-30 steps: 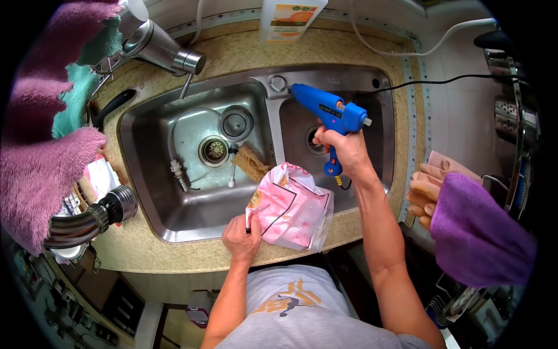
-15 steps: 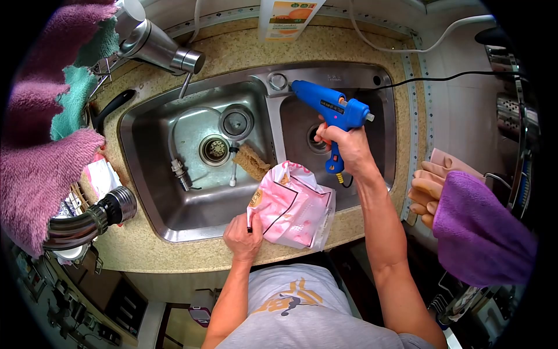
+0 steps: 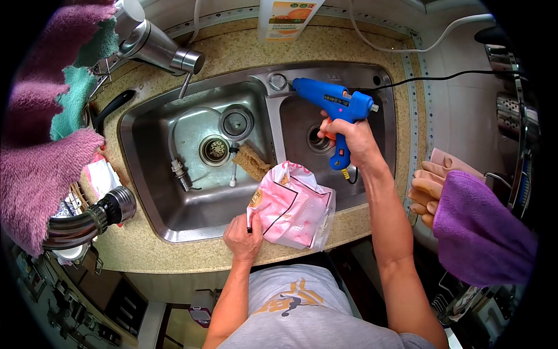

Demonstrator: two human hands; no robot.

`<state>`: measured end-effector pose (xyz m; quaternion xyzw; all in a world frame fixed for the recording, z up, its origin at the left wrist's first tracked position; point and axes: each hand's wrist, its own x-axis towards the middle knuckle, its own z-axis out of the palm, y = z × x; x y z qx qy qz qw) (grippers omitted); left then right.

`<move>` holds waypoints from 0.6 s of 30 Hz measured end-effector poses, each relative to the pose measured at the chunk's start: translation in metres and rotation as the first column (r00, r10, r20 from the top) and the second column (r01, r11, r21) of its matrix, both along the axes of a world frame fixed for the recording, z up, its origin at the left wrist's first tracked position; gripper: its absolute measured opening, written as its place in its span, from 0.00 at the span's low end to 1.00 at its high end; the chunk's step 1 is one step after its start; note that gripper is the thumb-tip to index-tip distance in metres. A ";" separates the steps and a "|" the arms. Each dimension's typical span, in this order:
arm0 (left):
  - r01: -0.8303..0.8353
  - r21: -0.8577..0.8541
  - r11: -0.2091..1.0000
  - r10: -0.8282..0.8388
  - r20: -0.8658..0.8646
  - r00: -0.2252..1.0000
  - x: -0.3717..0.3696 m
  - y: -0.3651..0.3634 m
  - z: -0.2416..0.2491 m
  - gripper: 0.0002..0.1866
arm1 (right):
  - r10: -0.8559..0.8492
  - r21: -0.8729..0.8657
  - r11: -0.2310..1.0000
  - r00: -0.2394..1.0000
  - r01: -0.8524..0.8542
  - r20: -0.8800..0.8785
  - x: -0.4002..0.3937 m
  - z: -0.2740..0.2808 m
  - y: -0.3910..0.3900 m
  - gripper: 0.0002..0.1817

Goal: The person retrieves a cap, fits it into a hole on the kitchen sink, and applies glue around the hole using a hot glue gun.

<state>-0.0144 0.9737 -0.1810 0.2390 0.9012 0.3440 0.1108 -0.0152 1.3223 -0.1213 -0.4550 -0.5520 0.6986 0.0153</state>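
Note:
My right hand (image 3: 354, 139) is wrapped round the handle of a blue hot glue gun (image 3: 334, 99), with fingers at its orange trigger. The gun is over the right sink basin (image 3: 372, 174), its nozzle pointing left towards a round metal cap (image 3: 277, 81) on the sink's back rim. A short glue stick end sticks out of its rear. At the front edge of the counter, my left hand (image 3: 243, 237) is closed on the corner of a pink plastic bag (image 3: 288, 209). The bag lies crumpled across the sink's front rim.
In the left basin (image 3: 192, 203) lie a brown scrubber (image 3: 251, 161), a drain strainer (image 3: 236, 122) and a hose. A steel faucet (image 3: 168, 52) stands behind. Towels (image 3: 52, 157) hang at left; rubber gloves (image 3: 430, 186) and a purple cloth (image 3: 482, 232) at right. A black cord (image 3: 453, 75) runs right.
My right hand and the glue gun have shifted slightly right, and the gun's rear has tipped a little. My left hand and the pink bag have stayed in place.

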 end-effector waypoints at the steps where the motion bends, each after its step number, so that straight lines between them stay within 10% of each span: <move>1: 0.000 0.002 1.000 0.000 -0.006 1.000 0.000 0.000 0.000 0.08 | 0.000 0.000 1.000 1.000 0.000 0.000 0.000 0.001 0.002 0.22; 18: -0.007 -0.014 1.000 0.007 -0.008 1.000 0.001 0.001 0.000 0.08 | 0.060 -0.094 0.994 0.998 -0.057 0.030 -0.006 0.007 0.033 0.22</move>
